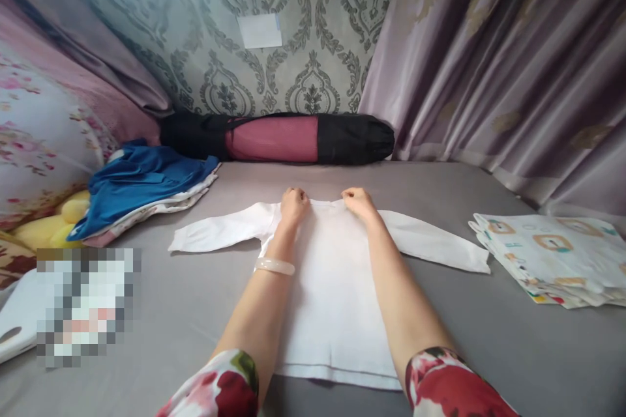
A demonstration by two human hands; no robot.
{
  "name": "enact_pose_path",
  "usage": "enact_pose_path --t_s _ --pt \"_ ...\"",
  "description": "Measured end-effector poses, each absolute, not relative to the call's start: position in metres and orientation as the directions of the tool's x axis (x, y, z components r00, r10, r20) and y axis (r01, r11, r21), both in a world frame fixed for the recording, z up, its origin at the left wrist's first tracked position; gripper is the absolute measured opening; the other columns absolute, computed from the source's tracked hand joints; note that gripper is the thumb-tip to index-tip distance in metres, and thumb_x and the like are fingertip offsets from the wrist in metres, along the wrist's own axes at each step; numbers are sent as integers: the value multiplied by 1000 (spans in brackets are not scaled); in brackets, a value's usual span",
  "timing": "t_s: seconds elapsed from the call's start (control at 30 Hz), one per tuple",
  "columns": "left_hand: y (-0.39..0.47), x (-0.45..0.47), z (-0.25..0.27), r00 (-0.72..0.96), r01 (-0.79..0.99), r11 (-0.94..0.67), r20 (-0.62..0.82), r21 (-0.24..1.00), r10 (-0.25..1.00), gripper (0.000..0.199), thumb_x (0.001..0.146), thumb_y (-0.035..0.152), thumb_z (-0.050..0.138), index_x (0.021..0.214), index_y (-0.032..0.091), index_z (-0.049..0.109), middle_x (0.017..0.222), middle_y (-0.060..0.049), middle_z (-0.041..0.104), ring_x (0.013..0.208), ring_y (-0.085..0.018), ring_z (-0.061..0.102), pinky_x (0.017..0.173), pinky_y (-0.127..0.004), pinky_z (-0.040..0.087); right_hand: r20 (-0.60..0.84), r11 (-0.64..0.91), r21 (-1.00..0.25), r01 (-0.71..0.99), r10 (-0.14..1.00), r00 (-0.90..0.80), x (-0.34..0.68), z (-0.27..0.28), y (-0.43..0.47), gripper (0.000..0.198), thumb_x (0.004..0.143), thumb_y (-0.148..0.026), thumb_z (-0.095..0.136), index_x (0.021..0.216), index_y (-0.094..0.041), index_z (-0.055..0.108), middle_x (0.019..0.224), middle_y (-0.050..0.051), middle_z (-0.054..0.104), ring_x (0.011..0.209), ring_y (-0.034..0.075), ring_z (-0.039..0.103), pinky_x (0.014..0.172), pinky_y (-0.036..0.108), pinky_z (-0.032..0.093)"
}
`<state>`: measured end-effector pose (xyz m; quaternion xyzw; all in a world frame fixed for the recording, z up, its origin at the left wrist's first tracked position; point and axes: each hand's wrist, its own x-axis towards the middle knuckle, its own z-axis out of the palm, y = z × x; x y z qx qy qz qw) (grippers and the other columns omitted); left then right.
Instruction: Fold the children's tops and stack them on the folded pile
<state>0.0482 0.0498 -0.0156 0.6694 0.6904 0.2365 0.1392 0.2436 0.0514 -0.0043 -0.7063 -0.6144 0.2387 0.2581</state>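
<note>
A white long-sleeved shirt (337,300) lies spread flat on the grey sheet, its neckline away from me and its hem toward me. Both sleeves stretch out to the sides. At the left shoulder beside the collar, my left hand (294,203) is closed on the cloth, a pale bangle on its wrist. My right hand (359,201) pinches the fabric at the other side of the collar. The neckline runs between the two hands. My forearms cover parts of the shirt's sides.
A blue garment tops a clothes pile (147,172) at left, near a yellow plush (73,215). Folded printed cloths (562,247) lie at right. A black and pink rolled bag (274,138) lies along the wall. A white board (29,300) and a blurred-out item sit at near left.
</note>
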Motion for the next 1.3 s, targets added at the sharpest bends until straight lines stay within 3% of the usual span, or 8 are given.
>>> enact_pose_path --t_s 0.2,0.33,0.47,0.6,0.73,0.87,1.1,1.3 --pt "54 30 3 103 807 -81 -5 584 995 28 83 23 49 93 12 72 82 -8 70 78 -18 63 70 -25 46 -104 -76 -624 778 995 13 263 3 54 19 81 -21 58 89 -19 76 87 3 75 82 16 66 71 21 46" --pt "51 26 14 193 784 -118 -59 610 979 24 79 25 52 83 12 72 67 -4 64 68 -16 60 61 -23 42 -125 -22 -472 881 991 -42 260 18 43 20 81 -28 61 93 -23 76 97 5 74 95 20 64 82 26 45" --pt "51 27 16 143 773 -70 -65 630 988 17 74 23 59 81 13 71 62 -1 61 63 -15 58 59 -22 41 -114 -14 -369 929 993 -30 253 24 34 30 84 -37 57 105 -25 75 112 9 71 112 28 57 93 36 41" --pt "51 30 15 137 703 -52 -64 709 988 17 72 19 59 84 14 71 55 2 57 53 -12 53 57 -22 42 -87 -10 -353 936 996 -22 244 23 31 32 84 -33 57 112 -24 72 121 9 67 120 29 53 95 36 39" --pt "49 32 11 154 662 -62 -55 747 987 17 75 23 61 84 13 72 50 2 55 51 -12 51 56 -22 43 -103 3 -397 918 994 -48 238 20 32 29 89 -31 53 113 -23 67 118 8 68 110 24 60 88 31 42" --pt "50 37 5 108 695 -34 -57 718 993 20 80 23 60 91 12 73 63 -3 64 61 -15 59 61 -23 44 -63 19 -369 929 997 -45 234 9 34 24 93 -28 48 111 -22 63 115 8 68 108 24 60 88 32 40" --pt "47 47 -9 47 882 -90 104 462 993 24 90 24 49 103 19 69 108 -10 69 102 -23 63 84 -29 46 228 85 -212 974 973 -35 224 -19 27 23 95 -17 40 109 -16 58 116 13 63 111 27 51 94 38 34" --pt "42 48 -13 54 906 -111 146 409 988 24 94 28 46 105 21 66 110 -9 66 104 -23 62 85 -29 46 260 74 -199 977 965 -20 223 -21 27 21 95 -21 42 107 -17 58 114 13 60 109 28 49 93 39 34"
